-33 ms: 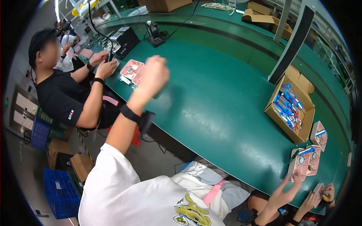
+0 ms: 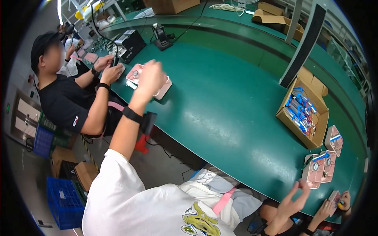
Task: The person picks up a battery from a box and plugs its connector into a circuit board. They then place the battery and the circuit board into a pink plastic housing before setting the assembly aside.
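At the table's left edge my left hand [image 2: 151, 80] reaches over pink plastic cases, blurred, with its fingers curled. An opened pink case [image 2: 135, 72] with small parts in it lies partly behind the hand. To the right, another pink case piece [image 2: 163, 89] shows beside my wrist; whether I grip it is hidden. My right hand [image 2: 293, 200] hangs over the near right edge, fingers apart and bent, holding nothing visible. Just beyond its fingertips lies an open pink case [image 2: 314, 173] with a round silver part and a blue cell on it.
A cardboard box [image 2: 321, 118] of blue wired battery packs stands on the right, near another pink case [image 2: 334, 139]. A co-worker in black [image 2: 65, 98] works at the left; another person's hands [image 2: 325, 208] hold a pink piece lower right. A black device [image 2: 161, 38] stands at the back.
My left hand has shifted slightly left, uncovering more of the pink case piece on its right. My right hand has drawn back from the pink case, toward the near edge.
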`<state>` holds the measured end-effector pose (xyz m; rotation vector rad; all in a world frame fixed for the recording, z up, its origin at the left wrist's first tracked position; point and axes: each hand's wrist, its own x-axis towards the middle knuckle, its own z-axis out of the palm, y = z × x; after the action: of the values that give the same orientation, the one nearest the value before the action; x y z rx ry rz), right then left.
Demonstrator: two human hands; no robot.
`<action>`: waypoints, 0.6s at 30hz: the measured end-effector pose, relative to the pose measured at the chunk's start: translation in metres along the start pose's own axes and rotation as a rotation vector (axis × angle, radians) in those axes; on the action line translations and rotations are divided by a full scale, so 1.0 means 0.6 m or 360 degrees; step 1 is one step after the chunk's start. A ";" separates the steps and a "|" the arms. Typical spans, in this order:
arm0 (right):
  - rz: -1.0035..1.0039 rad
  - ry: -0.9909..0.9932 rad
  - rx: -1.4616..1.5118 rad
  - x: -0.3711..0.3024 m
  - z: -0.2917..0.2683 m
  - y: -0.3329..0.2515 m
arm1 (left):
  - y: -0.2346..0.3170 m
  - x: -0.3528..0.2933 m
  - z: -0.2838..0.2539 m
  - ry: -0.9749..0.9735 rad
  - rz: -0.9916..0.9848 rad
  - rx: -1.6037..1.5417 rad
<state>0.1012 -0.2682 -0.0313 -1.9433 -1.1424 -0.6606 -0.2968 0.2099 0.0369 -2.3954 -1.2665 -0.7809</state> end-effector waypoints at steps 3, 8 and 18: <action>0.0331 -0.0464 0.0308 -0.025 0.023 -0.043 | -0.138 -0.019 0.052 -0.0233 -0.0313 0.0277; 0.0122 -0.0704 0.0335 -0.011 0.059 -0.047 | -0.241 -0.022 0.142 -0.0625 -0.0424 0.0453; -0.0051 -0.0521 0.0229 -0.016 0.060 -0.052 | -0.021 -0.033 0.104 -0.0418 0.0109 -0.0269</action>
<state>0.0710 -0.2342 -0.0478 -1.9579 -1.3809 -0.2713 -0.2965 0.2358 -0.0248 -2.7354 -1.2476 -0.5888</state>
